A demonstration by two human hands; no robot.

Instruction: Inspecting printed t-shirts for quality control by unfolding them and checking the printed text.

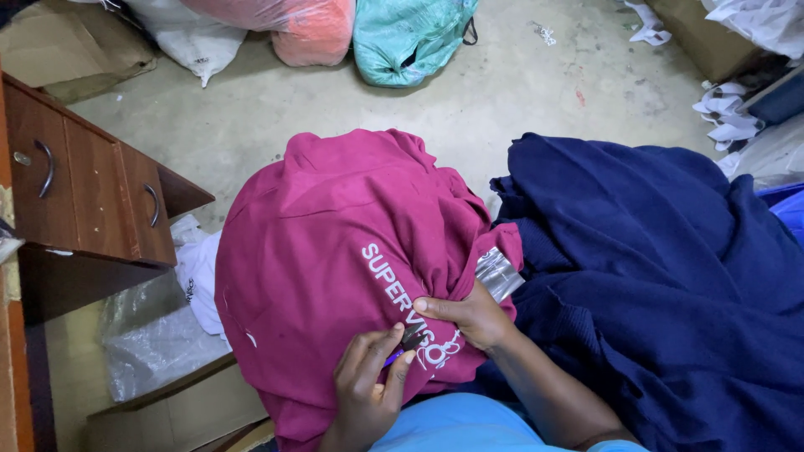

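A magenta garment (335, 243) with white printed lettering lies spread over my lap. My left hand (368, 381) pinches a small dark tool (409, 341) with a purple handle against the white print. My right hand (469, 314) presses down on the magenta fabric just right of the tool, thumb on the cloth. A strip of silver reflective tape (499, 273) shows beside the right hand.
A dark blue garment (662, 276) is heaped at right. A brown wooden drawer cabinet (84, 192) stands at left, with clear plastic bags (151, 335) below it. Stuffed orange, teal and white sacks (402, 33) lie on the concrete floor behind. White cloth scraps lie at the far right.
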